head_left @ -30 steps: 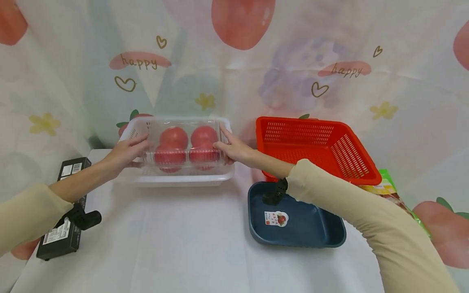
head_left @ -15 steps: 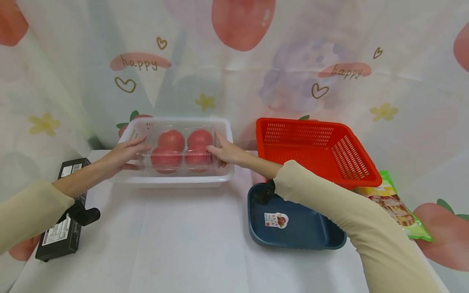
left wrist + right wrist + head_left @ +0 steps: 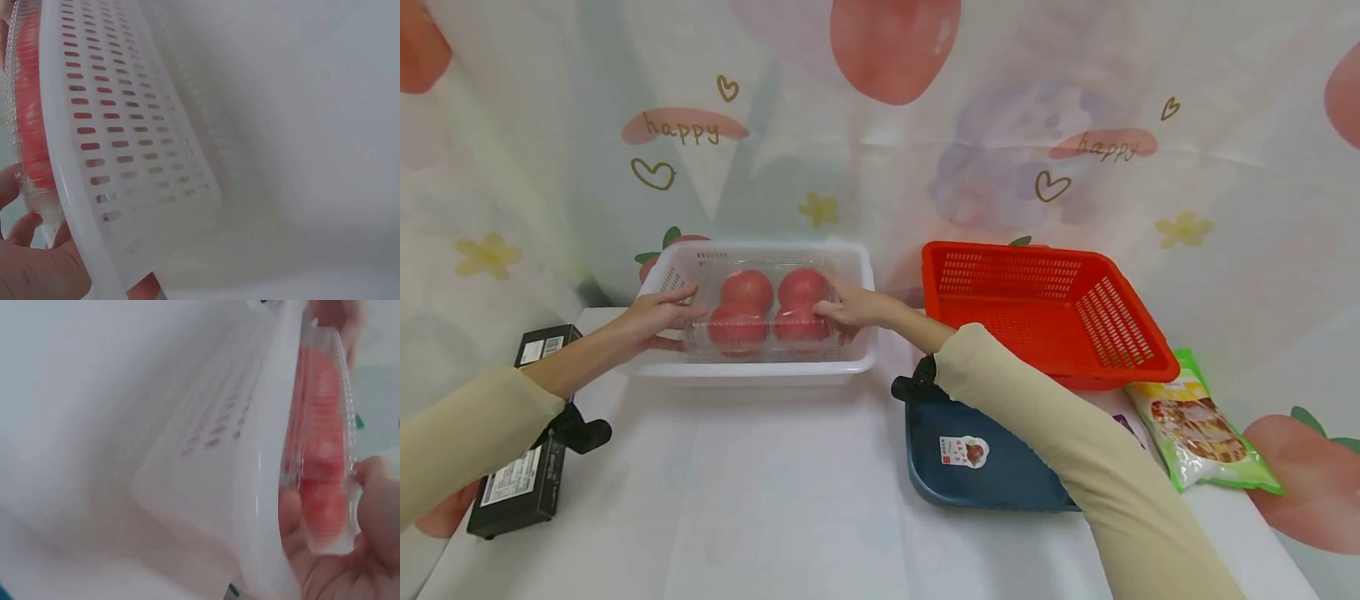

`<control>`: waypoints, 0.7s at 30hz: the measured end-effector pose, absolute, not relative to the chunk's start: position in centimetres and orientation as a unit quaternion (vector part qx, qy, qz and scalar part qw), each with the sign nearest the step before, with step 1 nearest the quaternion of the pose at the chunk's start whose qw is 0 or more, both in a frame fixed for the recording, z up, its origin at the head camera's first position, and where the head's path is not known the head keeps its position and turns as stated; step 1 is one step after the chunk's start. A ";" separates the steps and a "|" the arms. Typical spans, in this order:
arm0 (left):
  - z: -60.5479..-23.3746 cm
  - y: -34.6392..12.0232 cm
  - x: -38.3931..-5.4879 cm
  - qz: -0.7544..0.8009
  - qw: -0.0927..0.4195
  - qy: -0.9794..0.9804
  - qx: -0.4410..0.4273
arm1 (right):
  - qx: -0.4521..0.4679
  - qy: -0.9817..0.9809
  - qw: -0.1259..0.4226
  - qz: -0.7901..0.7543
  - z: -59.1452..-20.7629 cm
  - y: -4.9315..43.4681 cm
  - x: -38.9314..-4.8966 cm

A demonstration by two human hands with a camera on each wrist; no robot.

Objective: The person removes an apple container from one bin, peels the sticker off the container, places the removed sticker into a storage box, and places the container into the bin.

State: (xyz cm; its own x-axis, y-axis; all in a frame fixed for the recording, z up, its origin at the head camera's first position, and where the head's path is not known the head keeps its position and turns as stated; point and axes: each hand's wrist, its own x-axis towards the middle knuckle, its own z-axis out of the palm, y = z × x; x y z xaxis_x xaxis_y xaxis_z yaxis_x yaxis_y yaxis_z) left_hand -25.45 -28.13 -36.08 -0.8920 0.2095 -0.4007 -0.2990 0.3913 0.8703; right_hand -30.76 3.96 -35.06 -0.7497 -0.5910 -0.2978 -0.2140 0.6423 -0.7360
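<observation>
A clear plastic clamshell box point(image 3: 767, 342) with several round red fruits, which look like tomatoes point(image 3: 747, 290), sits level within the rim of a white slotted basket point(image 3: 850, 367). My left hand point(image 3: 658, 321) grips the box's left end, fingers spread along its side. At the right end my right hand point(image 3: 853, 307) holds it, thumb over the lid edge and fingers beneath. In the right wrist view, the right hand point(image 3: 350, 550) pinches the box point(image 3: 322, 444) just inside the basket rim. The left wrist view shows the left hand point(image 3: 37, 262) around the other end.
To the right stands a red slotted basket point(image 3: 1000, 321). In front of it lies a dark blue tray point(image 3: 1000, 483), partly under the right sleeve. A green-edged snack bag point(image 3: 1202, 429) rests at far right. A black box point(image 3: 520, 475) lies along the left table edge.
Both hands have brought the clamshell box slightly left and down into the white basket. My right forearm has shifted left, uncovering more of the snack bag.
</observation>
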 end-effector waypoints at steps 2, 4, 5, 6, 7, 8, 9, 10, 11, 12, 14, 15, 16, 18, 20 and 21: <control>-36.2 -28.3 -25.6 0.540 0.230 0.809 -0.025 | -0.219 0.877 0.280 -0.324 -35.1 3.2 -30.5; -36.4 -28.4 -25.8 0.533 0.229 0.814 -0.021 | -0.202 0.887 0.282 -0.305 -35.3 2.7 -30.3; -36.5 -28.4 -25.8 0.530 0.228 0.816 -0.019 | -0.196 0.890 0.279 -0.302 -35.4 2.5 -30.3; -36.5 -28.4 -25.8 0.530 0.227 0.817 -0.018 | -0.195 0.892 0.275 -0.301 -35.5 2.4 -30.2; -36.6 -28.6 -25.8 0.527 0.227 0.819 -0.017 | -0.196 0.894 0.270 -0.299 -35.5 2.2 -30.1; -36.7 -28.7 -25.8 0.527 0.226 0.819 -0.017 | -0.195 0.895 0.266 -0.299 -35.6 2.0 -30.1; -36.9 -28.8 -25.7 0.524 0.227 0.821 -0.016 | -0.195 0.897 0.265 -0.296 -35.7 1.8 -30.1; -37.0 -28.9 -25.6 0.519 0.227 0.824 -0.015 | -0.195 0.898 0.265 -0.290 -35.9 1.7 -30.1; -37.1 -29.0 -25.5 0.515 0.227 0.827 -0.013 | -0.196 0.900 0.265 -0.287 -36.0 1.6 -30.1; -37.2 -29.1 -25.5 0.509 0.227 0.830 -0.012 | -0.195 0.901 0.264 -0.284 -36.2 1.5 -30.1; -37.5 -29.2 -25.4 0.498 0.222 0.838 -0.004 | -0.192 0.903 0.264 -0.279 -36.5 1.3 -30.1; -37.6 -29.2 -25.4 0.492 0.220 0.842 0.003 | -0.191 0.904 0.263 -0.277 -36.6 1.2 -30.1; -37.7 -29.2 -25.4 0.487 0.216 0.846 0.011 | -0.190 0.906 0.258 -0.276 -36.8 1.1 -30.1; -37.8 -29.2 -25.4 0.476 0.209 0.854 0.025 | -0.194 0.913 0.243 -0.264 -37.0 1.0 -30.1; -37.9 -29.1 -25.5 0.459 0.201 0.865 0.038 | -0.212 0.928 0.212 -0.222 -37.1 0.8 -30.1; -37.9 -29.0 -25.5 0.445 0.196 0.873 0.046 | -0.222 0.935 0.194 -0.199 -37.1 0.7 -30.0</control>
State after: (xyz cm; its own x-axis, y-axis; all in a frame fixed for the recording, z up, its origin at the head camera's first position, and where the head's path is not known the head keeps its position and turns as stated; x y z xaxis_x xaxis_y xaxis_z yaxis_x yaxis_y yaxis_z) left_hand -25.46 -28.98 -37.88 -0.9193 0.2541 -0.3007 -0.0944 0.5993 0.7949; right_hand -30.04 0.75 -37.13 -0.8268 -0.4916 -0.2734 -0.3371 0.8222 -0.4587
